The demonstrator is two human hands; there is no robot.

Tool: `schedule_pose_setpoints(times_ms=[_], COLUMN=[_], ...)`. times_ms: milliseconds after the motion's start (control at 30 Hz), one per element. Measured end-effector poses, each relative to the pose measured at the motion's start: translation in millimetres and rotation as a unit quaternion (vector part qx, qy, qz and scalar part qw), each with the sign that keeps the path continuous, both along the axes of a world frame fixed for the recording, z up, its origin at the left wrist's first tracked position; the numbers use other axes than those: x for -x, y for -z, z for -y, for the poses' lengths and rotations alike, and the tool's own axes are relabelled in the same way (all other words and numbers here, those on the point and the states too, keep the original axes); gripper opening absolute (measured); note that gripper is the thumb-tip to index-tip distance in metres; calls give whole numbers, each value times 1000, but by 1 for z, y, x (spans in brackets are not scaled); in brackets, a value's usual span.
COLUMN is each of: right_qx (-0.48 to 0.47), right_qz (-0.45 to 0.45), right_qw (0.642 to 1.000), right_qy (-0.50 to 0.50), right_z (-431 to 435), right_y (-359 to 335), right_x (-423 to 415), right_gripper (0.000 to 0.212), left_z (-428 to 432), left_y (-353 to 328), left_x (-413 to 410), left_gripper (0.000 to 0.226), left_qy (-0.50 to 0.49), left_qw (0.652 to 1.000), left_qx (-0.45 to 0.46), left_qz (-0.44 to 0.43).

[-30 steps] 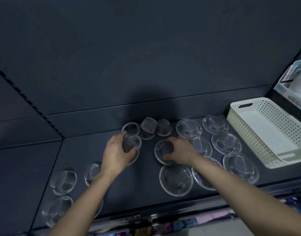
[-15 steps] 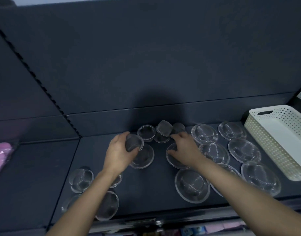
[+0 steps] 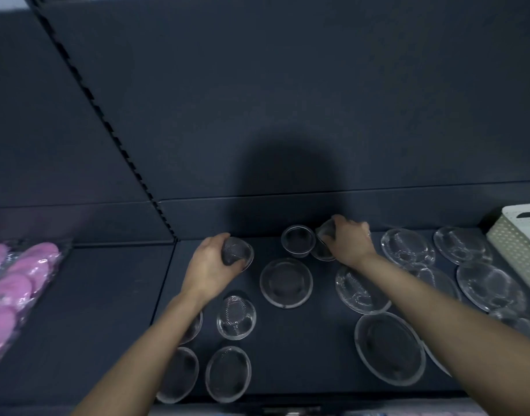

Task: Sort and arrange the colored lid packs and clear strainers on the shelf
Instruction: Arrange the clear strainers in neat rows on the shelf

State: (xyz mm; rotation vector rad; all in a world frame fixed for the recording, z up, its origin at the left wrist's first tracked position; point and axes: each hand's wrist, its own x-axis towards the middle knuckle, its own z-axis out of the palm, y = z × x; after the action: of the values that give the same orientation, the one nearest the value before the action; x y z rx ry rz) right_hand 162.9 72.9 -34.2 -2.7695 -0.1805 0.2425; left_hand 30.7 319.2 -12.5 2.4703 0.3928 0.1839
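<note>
the left hand [image 3: 211,267] cups a small clear strainer [image 3: 237,254] off the shelf [image 3: 302,349] while the right hand [image 3: 349,241] grips another small one [image 3: 325,235] at the back — probably gathering like sizes together, away from the wide ones.

Only two arms of the person show, bare from the picture's edge to the fingertips. The left forearm [image 3: 143,340] enters at 7 o'clock and narrows evenly to the wrist. The right forearm [image 3: 437,298] enters at 4 o'clock, broad at the edge and slimmer toward the wrist. The left hand [image 3: 211,267] shows its smooth back. The right hand [image 3: 349,240] has a small pale glint on one finger at its 3 o'clock side, too small to tell whether it is a ring.
</note>
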Motion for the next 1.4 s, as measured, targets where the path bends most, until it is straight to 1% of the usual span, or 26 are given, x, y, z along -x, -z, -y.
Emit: schedule_pose_setpoints(times_ms=[67,133,200,300,400,467,533,567,667,833,1000,1133,1300,1400], right_qx=[-13,-34,-56,-94,-136,-158,-167,-174,-189,-146,-120,-91,-117,-120], right_qz=[3,17,73,179,209,200,153,121,54,6,11,22,1,23], right_qw=[1000,997,993,979,968,964,966,968,972,982,986,988,986,984], right_qy=[24,60,74,23,-17,-73,-127,-138,-125,-116,-116,-122,-120,-132], right_z=[-5,-11,-18,-32,-56,-77,-98,-108,-132,-158,-174,-181,-181,-172], right_y=[-5,-11,-13,-14,-20,-23,-20,-18,-8,9,22,26,25,18], right_x=[4,9,16,30,47,58,63,65,63,59,56,56,57,59], right_gripper=[52,61,65,57,52,56,62,64,65,62,62,62,67,64], left_z=[-9,-17,-26,-42,-59,-70,-80,-85,-98,-109,-114,-119,-121,-119], left_y=[1,3,5,8,12,15,18,20,26,35,43,47,50,48], left_x=[0,0,0,-1,-1,-1,0,0,-1,-9,-17,-18,-18,-17], left_gripper=[60,58,54,46,44,44,43,43,44,53,50,53,56,61], left_qy=[-1,-4,-11,-29,-36,-36,-38,-40,-39,-23,0,9,8,1], left_qw=[1000,1000,1000,999,999,999,999,999,998,999,1000,999,999,999], left_qx=[-2,-3,5,18,15,12,12,13,14,15,-6,-24,-30,-31], left_qz=[-6,-11,-11,-5,-12,-20,-31,-35,-43,-46,-26,-27,-32,-37])
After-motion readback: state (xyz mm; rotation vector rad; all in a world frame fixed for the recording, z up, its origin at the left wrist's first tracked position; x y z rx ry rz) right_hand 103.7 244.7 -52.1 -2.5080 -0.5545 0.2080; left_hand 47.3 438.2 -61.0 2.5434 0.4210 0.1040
